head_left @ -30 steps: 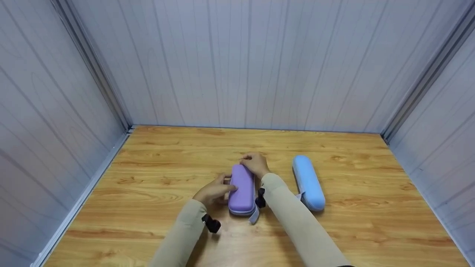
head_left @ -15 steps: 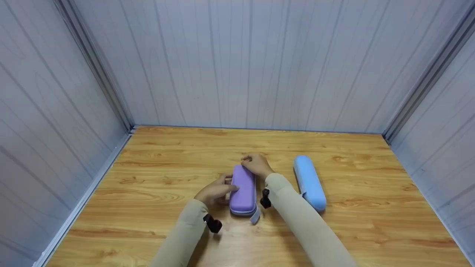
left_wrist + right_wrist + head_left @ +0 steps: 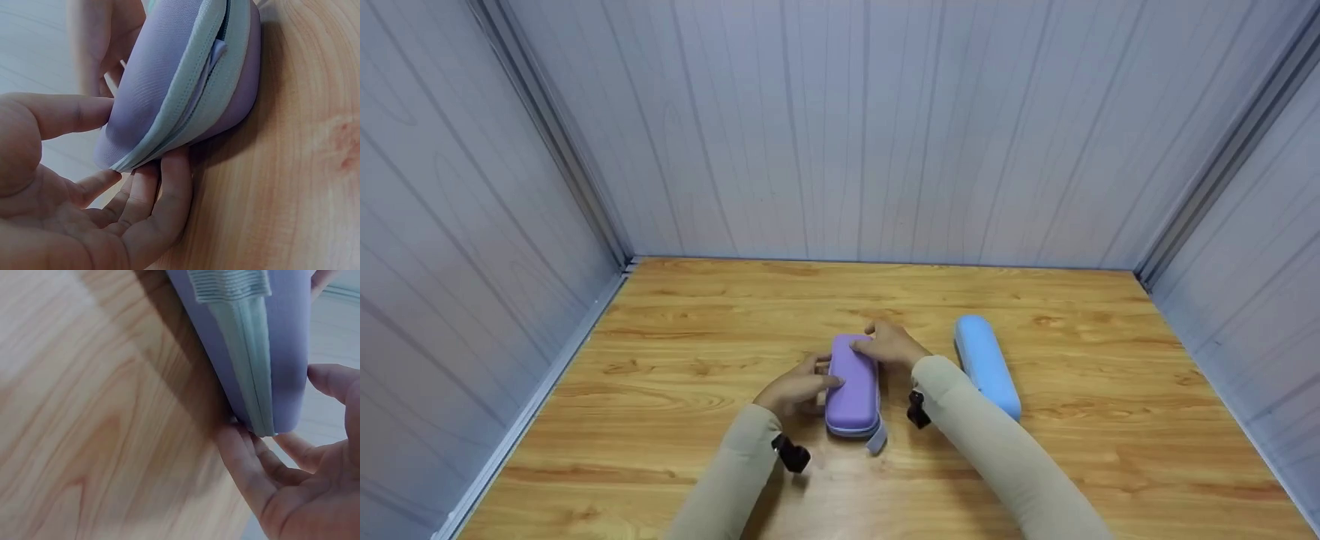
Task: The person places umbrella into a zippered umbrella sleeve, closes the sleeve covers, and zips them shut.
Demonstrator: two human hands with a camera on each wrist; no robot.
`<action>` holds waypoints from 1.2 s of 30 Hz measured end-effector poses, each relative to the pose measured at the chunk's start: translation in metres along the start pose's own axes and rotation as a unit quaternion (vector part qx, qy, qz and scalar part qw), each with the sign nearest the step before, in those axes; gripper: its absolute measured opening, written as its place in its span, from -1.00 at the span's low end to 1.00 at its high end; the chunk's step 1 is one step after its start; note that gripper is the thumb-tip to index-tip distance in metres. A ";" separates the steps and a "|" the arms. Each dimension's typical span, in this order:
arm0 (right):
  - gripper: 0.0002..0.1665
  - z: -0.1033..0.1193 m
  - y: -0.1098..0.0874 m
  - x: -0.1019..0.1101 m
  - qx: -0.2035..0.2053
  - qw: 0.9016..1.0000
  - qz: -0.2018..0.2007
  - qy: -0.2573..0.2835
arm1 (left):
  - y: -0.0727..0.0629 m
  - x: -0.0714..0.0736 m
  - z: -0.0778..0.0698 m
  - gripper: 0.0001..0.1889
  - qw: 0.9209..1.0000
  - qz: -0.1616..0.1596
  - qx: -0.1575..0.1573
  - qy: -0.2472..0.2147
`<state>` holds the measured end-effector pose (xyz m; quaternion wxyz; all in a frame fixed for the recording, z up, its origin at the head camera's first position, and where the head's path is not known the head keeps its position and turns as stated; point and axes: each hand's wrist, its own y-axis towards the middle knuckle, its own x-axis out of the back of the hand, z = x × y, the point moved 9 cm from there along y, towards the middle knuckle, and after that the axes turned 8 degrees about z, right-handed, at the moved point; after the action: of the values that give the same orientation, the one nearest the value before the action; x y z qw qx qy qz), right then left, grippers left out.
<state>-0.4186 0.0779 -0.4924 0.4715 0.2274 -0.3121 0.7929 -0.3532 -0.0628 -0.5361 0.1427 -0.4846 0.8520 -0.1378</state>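
A purple hard-shell zip case (image 3: 853, 405) lies lengthwise on the table, a grey strap (image 3: 877, 441) hanging from its near right corner. My left hand (image 3: 793, 388) grips its left side, thumb on the lid and fingers low against the edge. At the far right end my right hand (image 3: 895, 347) holds the case, its thumb on top and the other fingers round the end. The right wrist view shows a pale zipper band (image 3: 256, 365) with its seam together. In the left wrist view, a lilac tab (image 3: 217, 50) pokes from a slit in the band.
A light blue case (image 3: 988, 364) of similar shape lies to the right, partly hidden by the right sleeve (image 3: 997, 450). Pale panel walls (image 3: 840, 135) enclose the wooden table (image 3: 720, 300) at the back and both sides.
My right hand has shifted from the case's far tip to its far right corner, and its thumb now rests on the lid. The left hand and the case stay nearly still.
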 end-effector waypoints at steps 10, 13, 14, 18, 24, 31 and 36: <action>-0.22 -0.009 -0.021 -0.013 -0.006 0.995 0.050 0.090 | 0.001 0.001 0.003 -0.25 1.000 -0.005 -0.001 -0.004; -0.12 -0.014 -0.024 -0.018 0.000 0.991 0.052 0.127 | 0.001 0.001 0.002 -0.25 1.000 -0.008 -0.003 0.007; -0.10 -0.016 -0.025 -0.020 0.000 0.989 0.052 0.135 | 0.001 0.001 0.002 -0.25 1.000 -0.010 -0.003 0.010; 0.00 -0.020 -0.029 -0.024 0.002 0.984 0.051 0.169 | 0.001 0.001 0.001 -0.25 1.000 -0.013 -0.005 0.024; 0.15 -0.020 -0.034 -0.029 0.012 0.977 0.057 0.206 | 0.001 0.003 0.000 -0.26 0.999 -0.016 -0.003 0.030; 0.23 -0.010 -0.039 -0.034 0.064 0.980 0.067 0.175 | 0.002 0.003 0.001 -0.26 1.000 -0.008 -0.005 0.018; 0.20 -0.009 -0.040 -0.037 0.090 0.976 0.078 0.181 | 0.003 0.001 0.001 -0.26 1.000 -0.004 -0.006 0.012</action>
<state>-0.3665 0.0761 -0.5118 0.4346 0.0966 -0.1651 0.8801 -0.3553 -0.0626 -0.5384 0.1289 -0.4873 0.8524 -0.1387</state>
